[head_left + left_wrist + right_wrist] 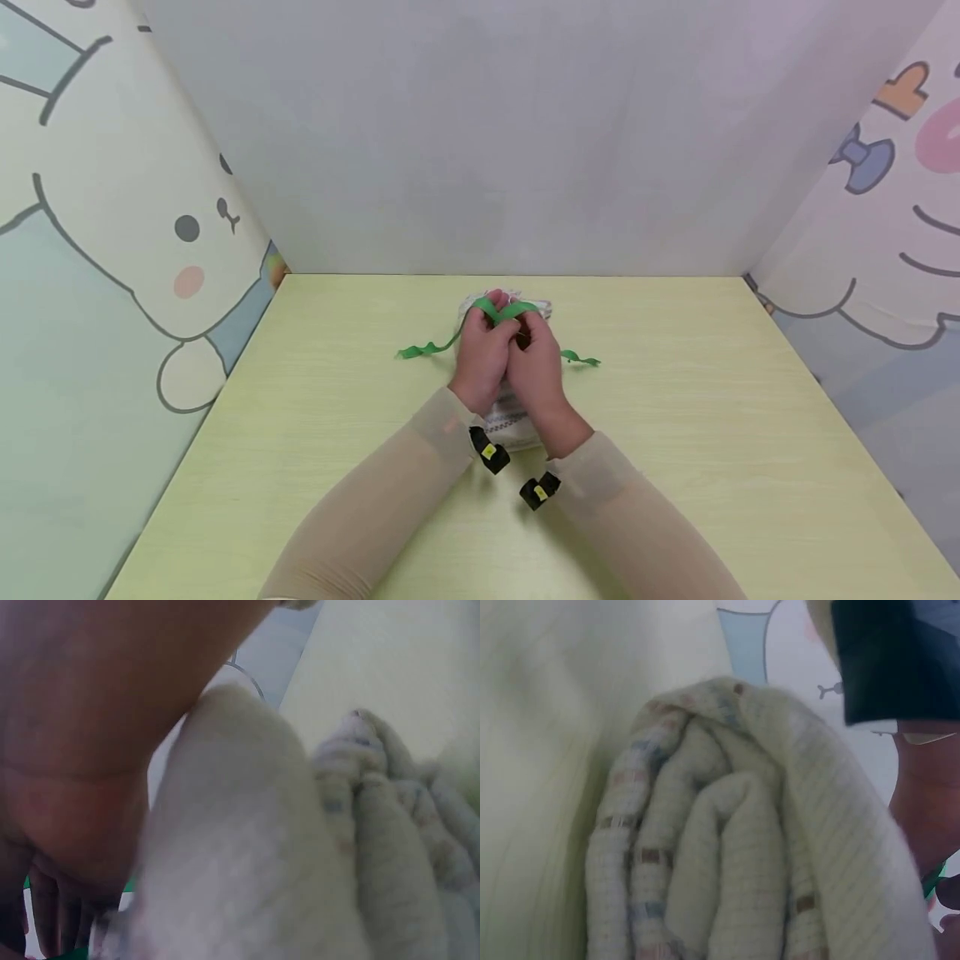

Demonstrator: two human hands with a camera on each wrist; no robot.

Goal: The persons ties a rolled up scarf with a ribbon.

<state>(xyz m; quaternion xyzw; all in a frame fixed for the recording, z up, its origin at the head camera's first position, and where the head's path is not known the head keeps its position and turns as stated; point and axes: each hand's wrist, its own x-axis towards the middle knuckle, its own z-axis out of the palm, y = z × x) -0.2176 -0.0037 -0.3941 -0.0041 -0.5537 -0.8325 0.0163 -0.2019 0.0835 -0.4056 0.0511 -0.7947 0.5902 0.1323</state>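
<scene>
A rolled towel [513,429], pale with small coloured checks, lies on the table under both hands. The layers of the towel roll [727,847] show from its end in the right wrist view. Across its upper part runs a green ribbon [519,309], raised in two loops between the hands. My left hand [482,358] pinches the ribbon at the left loop. My right hand [536,367], close against the left, holds the ribbon at the right loop. Curly ribbon tails stick out on both sides. The fingers hide where the loops meet.
The pale wooden table [300,467] stretches out around the towel. A plain grey wall [480,150] stands behind it, with cartoon-printed side panels left and right. Each sleeve cuff carries a small black wrist camera [540,492].
</scene>
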